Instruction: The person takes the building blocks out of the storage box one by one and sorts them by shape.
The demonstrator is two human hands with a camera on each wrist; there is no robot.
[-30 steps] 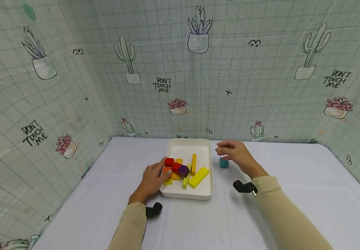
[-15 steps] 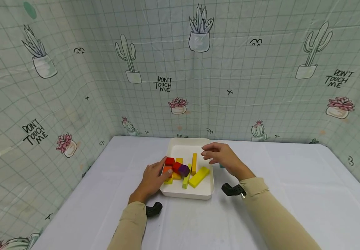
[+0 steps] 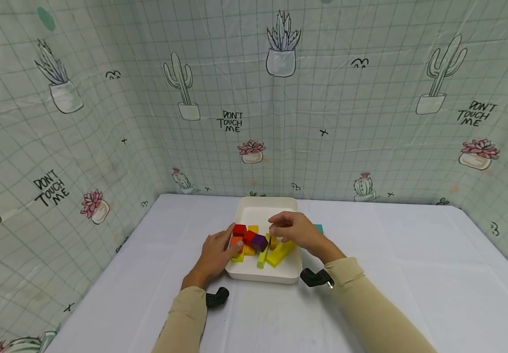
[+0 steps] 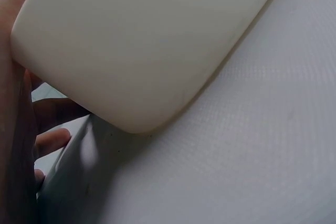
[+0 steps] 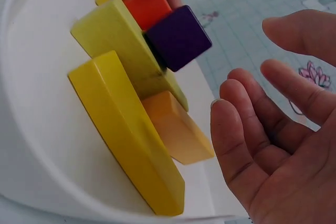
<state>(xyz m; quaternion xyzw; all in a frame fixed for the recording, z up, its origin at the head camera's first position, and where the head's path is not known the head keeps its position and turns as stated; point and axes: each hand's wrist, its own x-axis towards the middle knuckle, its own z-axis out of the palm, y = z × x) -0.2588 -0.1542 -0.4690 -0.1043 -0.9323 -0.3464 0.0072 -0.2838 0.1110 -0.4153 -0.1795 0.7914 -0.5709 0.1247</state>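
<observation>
A white tray (image 3: 266,207) holds several coloured wooden blocks. My left hand (image 3: 211,256) grips its left side, the thumb over the rim and the fingers along the outer wall (image 4: 126,51). Over the tray's right half hovers my right hand (image 3: 299,231), fingers loosely bent and nothing between them. Below it lie a bright yellow block (image 5: 126,135), a lime block (image 5: 113,38) and an orange-yellow block (image 5: 176,127). A purple cube (image 3: 260,242) sits beside a red cube (image 3: 249,238). Near my left thumb are another red cube (image 3: 239,230) and an orange block (image 3: 235,241).
A teal cube (image 3: 319,228) stands on the table just right of the tray, partly hidden behind my right hand. White cloth (image 3: 413,274) covers the table. A patterned curtain (image 3: 316,98) closes off the back and both sides.
My right hand has moved left from above the teal cube to over the blocks in the tray, with nothing in it. My left hand stays at the tray's left side.
</observation>
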